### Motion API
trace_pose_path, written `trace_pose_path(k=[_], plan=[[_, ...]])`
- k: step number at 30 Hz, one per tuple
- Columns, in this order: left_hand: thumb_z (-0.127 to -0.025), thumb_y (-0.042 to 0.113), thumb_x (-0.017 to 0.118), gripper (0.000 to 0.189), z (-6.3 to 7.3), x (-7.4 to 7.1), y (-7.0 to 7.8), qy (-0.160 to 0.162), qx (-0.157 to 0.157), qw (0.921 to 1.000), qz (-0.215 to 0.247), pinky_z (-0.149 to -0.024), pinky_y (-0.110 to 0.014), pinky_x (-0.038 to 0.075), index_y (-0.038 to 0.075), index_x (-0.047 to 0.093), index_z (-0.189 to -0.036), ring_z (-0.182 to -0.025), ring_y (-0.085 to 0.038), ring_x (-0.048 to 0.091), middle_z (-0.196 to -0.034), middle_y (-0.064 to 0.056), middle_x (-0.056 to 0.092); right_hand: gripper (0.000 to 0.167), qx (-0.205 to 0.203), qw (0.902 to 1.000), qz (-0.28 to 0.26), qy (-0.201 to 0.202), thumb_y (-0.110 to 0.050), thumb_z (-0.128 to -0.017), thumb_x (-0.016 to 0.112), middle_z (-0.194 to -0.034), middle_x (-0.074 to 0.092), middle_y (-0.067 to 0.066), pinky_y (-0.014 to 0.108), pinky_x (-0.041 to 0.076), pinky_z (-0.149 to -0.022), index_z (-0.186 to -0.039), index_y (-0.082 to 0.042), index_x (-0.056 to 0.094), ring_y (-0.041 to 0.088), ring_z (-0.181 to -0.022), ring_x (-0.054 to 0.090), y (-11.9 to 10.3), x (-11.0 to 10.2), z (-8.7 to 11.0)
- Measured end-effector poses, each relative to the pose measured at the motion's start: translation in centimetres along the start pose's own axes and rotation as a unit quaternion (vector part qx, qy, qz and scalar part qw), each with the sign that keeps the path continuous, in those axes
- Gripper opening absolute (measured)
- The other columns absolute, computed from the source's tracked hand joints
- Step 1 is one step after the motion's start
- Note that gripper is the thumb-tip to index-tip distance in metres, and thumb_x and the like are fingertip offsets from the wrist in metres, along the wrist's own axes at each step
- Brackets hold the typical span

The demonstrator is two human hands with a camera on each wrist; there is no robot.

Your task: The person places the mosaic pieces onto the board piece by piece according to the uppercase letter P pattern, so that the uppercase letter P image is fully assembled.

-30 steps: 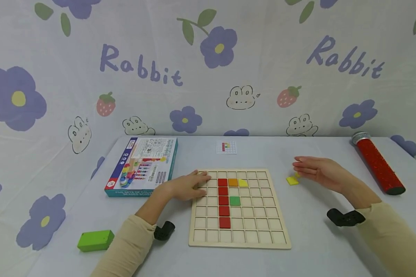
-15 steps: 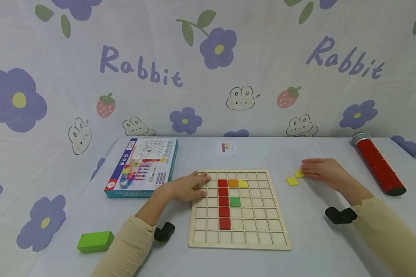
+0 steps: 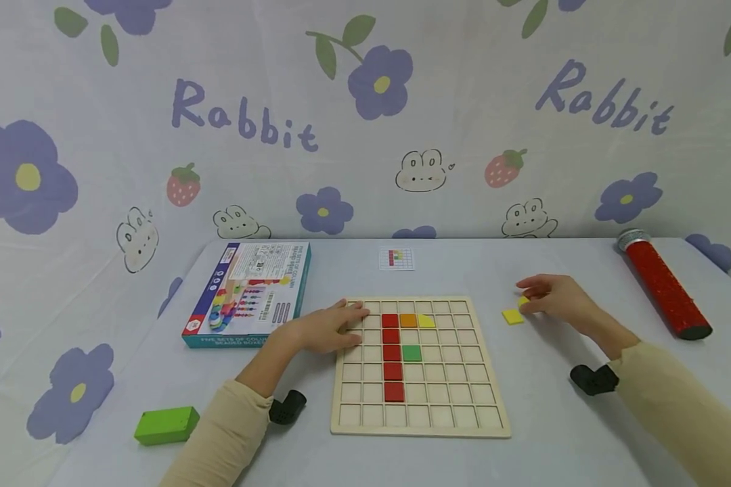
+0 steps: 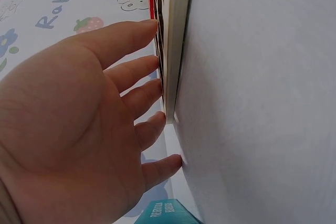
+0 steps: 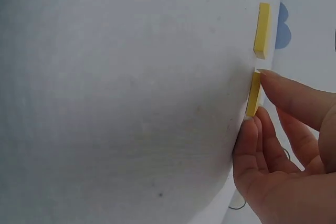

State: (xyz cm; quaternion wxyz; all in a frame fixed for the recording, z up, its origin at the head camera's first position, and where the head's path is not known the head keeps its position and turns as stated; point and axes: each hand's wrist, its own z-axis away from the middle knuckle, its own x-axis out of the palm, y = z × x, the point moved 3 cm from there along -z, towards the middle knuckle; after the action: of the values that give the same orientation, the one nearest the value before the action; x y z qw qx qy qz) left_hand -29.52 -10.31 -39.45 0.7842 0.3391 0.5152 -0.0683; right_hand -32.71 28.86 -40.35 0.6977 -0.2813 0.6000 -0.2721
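A wooden grid board (image 3: 420, 431) lies on the table with a column of several red tiles (image 3: 392, 353) in its cells. An orange tile (image 3: 408, 320), a yellow corner-cut tile (image 3: 426, 321) and a green tile (image 3: 411, 353) sit beside that column. My left hand (image 3: 323, 328) rests its fingertips on the board's upper left edge, fingers spread. Right of the board, my right hand (image 3: 560, 301) pinches a small yellow tile (image 5: 253, 94) at the tabletop between thumb and fingers. Another yellow tile (image 3: 513, 316) lies just left of it.
A blue-edged toy box (image 3: 250, 291) stands left of the board. Behind the board lies a pattern card (image 3: 396, 258). A green block (image 3: 167, 425) is at the front left, and a red glittery microphone (image 3: 664, 287) at the far right.
My right hand drew back a little from the yellow tiles, then came back with fingers and thumb closing on one of them. The left hand stays on the board.
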Motion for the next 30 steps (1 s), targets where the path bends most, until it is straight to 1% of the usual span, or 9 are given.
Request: trace_pose_path(k=[4,9,13,16,21,24,26,30], plan=[[-0.099,0.025,0.053,0.057,0.0,0.1,-0.1,0.000,0.001,1.0000,0.002,-0.113,-0.047,0.015,0.009,0.033,-0.149,-0.143,-0.032,0.008,-0.156,-0.010,0.022,0.050,-0.005,0.9999,0.008,-0.006,-0.007,-0.085,0.069,-0.117,0.051,0.025,0.036,0.044,-0.080,-0.130,0.006,0.051,0.033,-0.099,0.048,-0.4,0.0,0.1],[-0.099,0.026,0.053,0.057,0.1,0.1,-0.1,0.001,0.005,1.0000,0.000,-0.113,-0.048,0.015,0.009,0.033,-0.149,-0.143,-0.032,0.008,-0.155,-0.010,0.022,0.050,0.005,0.9998,0.021,-0.003,-0.009,-0.084,0.071,-0.117,0.049,0.025,0.033,0.045,-0.076,-0.129,0.003,0.053,0.034,-0.099,0.048,-0.4,-0.1,0.0],[-0.098,0.025,0.054,0.057,0.1,0.0,-0.1,0.002,0.011,0.9999,0.000,-0.113,-0.047,0.014,0.008,0.033,-0.149,-0.143,-0.033,0.009,-0.155,-0.011,0.023,0.047,0.006,0.9989,0.045,0.010,-0.010,-0.085,0.071,-0.116,0.051,0.027,0.031,0.048,-0.073,-0.127,0.003,0.054,0.035,-0.096,0.051,-0.4,-0.1,-0.1],[-0.099,0.024,0.053,0.057,0.1,0.0,0.0,0.002,0.016,0.9999,0.001,-0.113,-0.047,0.014,0.006,0.032,-0.149,-0.143,-0.035,0.009,-0.155,-0.013,0.022,0.045,0.000,0.9981,0.058,0.022,-0.010,-0.086,0.069,-0.113,0.053,0.027,0.030,0.048,-0.068,-0.126,0.003,0.055,0.032,-0.089,0.053,-0.5,-0.2,0.0],[-0.099,0.024,0.053,0.057,0.1,0.0,0.0,0.001,0.015,0.9999,0.003,-0.113,-0.048,0.013,0.006,0.032,-0.149,-0.143,-0.035,0.009,-0.155,-0.013,0.022,0.043,-0.017,0.9972,0.049,0.054,-0.007,-0.088,0.066,-0.108,0.054,0.027,0.028,0.049,-0.062,-0.126,0.006,0.053,0.023,-0.077,0.058,-0.9,-0.5,0.5],[-0.099,0.024,0.053,0.056,0.0,0.0,0.0,0.002,0.011,0.9999,0.001,-0.113,-0.049,0.013,0.007,0.033,-0.149,-0.143,-0.034,0.009,-0.155,-0.012,0.022,0.044,-0.023,0.9968,0.034,0.068,-0.007,-0.089,0.065,-0.107,0.055,0.027,0.028,0.050,-0.063,-0.128,0.007,0.051,0.021,-0.075,0.062,-1.2,-0.6,0.7],[-0.099,0.024,0.053,0.056,0.0,-0.1,0.0,0.003,0.010,0.9999,0.000,-0.113,-0.049,0.013,0.007,0.033,-0.149,-0.143,-0.034,0.009,-0.155,-0.012,0.022,0.048,-0.024,0.9970,0.023,0.069,-0.008,-0.089,0.065,-0.109,0.056,0.028,0.030,0.052,-0.066,-0.131,0.007,0.048,0.022,-0.077,0.064,-1.3,-0.6,0.8],[-0.099,0.025,0.053,0.057,0.0,-0.1,-0.1,0.001,0.008,1.0000,-0.002,-0.113,-0.048,0.014,0.008,0.032,-0.149,-0.143,-0.033,0.009,-0.155,-0.011,0.022,0.055,-0.023,0.9985,-0.012,0.049,-0.011,-0.090,0.066,-0.117,0.056,0.031,0.037,0.053,-0.077,-0.135,0.006,0.040,0.026,-0.084,0.065,-1.6,-0.3,0.9]])
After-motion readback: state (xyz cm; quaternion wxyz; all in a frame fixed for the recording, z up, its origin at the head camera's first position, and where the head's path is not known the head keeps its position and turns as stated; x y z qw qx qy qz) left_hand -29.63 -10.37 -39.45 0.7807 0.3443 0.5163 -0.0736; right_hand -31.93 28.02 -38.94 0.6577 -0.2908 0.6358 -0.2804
